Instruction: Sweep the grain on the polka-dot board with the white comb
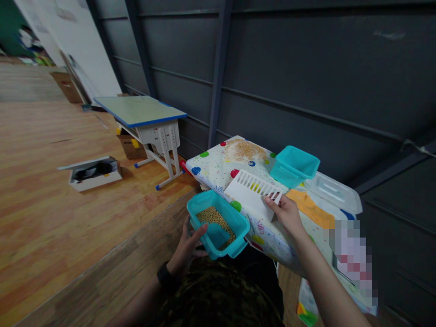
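Note:
My left hand (189,240) grips the near left side of a teal plastic container (202,200), held off the table's front edge. Round tan beans (214,215) lie inside it along the far side, and part of its floor shows bare. In my right hand (289,213) is a white slotted plastic panel (247,195), pinched at its right end with the thumb on top. The panel's plain part is toward me, its row of slots toward the wall. A heap of loose beans with pale powder (245,150) lies behind it on the patterned tablecloth (213,170).
A second teal container (295,164) stands at the table's back, beside a clear lid (337,193) and an orange cloth (308,206). A dark metal wall (289,68) runs behind. To the left are a desk (139,109) and an open white box (97,177) on the floor.

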Tool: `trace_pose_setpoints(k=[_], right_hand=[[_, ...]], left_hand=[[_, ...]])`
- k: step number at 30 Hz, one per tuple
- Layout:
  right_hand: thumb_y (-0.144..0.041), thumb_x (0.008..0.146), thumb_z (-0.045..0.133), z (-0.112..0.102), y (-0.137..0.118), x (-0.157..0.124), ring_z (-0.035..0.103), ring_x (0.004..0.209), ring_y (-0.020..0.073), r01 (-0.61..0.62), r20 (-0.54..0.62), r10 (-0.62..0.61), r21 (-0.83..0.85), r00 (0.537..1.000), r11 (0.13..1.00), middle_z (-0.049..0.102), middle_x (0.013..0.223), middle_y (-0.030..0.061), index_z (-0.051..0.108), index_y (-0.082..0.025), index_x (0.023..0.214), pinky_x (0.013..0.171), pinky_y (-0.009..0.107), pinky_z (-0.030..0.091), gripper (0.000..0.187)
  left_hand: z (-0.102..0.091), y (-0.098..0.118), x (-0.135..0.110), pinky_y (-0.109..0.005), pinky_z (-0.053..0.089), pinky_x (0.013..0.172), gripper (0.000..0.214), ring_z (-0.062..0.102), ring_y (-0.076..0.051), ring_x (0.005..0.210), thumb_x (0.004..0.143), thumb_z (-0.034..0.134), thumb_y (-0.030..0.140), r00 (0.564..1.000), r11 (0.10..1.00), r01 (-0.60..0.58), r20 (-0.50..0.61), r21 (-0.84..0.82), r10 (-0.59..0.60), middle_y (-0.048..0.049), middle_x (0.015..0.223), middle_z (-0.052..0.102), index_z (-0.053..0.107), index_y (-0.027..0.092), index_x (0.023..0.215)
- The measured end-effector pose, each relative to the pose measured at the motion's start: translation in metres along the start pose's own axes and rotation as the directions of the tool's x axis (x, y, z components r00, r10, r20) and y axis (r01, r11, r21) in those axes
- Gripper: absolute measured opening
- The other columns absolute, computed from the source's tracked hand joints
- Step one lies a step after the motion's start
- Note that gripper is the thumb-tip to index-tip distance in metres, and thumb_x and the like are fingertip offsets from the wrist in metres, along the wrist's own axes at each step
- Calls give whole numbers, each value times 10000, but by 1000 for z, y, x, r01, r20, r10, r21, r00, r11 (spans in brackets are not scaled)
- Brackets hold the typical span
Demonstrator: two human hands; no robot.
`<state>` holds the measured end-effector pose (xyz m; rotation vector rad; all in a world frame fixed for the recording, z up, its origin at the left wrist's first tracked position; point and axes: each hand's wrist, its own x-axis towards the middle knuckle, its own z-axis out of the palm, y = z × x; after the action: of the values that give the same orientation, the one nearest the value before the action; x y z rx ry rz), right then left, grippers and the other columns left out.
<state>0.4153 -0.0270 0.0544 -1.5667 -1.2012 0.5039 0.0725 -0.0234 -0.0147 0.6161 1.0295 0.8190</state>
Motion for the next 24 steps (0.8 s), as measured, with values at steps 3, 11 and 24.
trace_pose_setpoints(k=[3, 11, 24], right_hand=[[-861, 796, 909, -1, -1, -1, 780, 854, 339, 4, 5, -4, 8, 1000, 1000, 910, 974, 110, 879, -246, 926, 779, 452, 632, 629], [-867, 802, 909, -2, 1, -3, 757, 813, 318, 3, 42, -3, 6, 999, 1000, 885, 913, 97, 860, -242, 868, 762, 442, 628, 630], [-878, 850, 838, -3, 21, 5, 810, 966, 387, 10, -254, -22, -46, 967, 999, 901, 1001, 138, 849, -237, 991, 931, 560, 649, 656]], left_hand=[[-1, -1, 1, -453, 779, 766, 1407, 877, -445, 1232, 789, 1079, 677, 1000, 1000, 8, 1, -8, -8, -240, 1688, 703, 225, 422, 1878], [-1, -2, 1, -448, 775, 759, 1361, 895, -416, 1170, 827, 1052, 681, 1000, 1000, -1, 8, -4, 1, -241, 1662, 719, 225, 415, 1874], [-3, -5, 4, -448, 788, 757, 1405, 903, -415, 1171, 802, 1076, 671, 1000, 1000, 8, 15, -27, -8, -238, 1652, 731, 206, 423, 1878]])
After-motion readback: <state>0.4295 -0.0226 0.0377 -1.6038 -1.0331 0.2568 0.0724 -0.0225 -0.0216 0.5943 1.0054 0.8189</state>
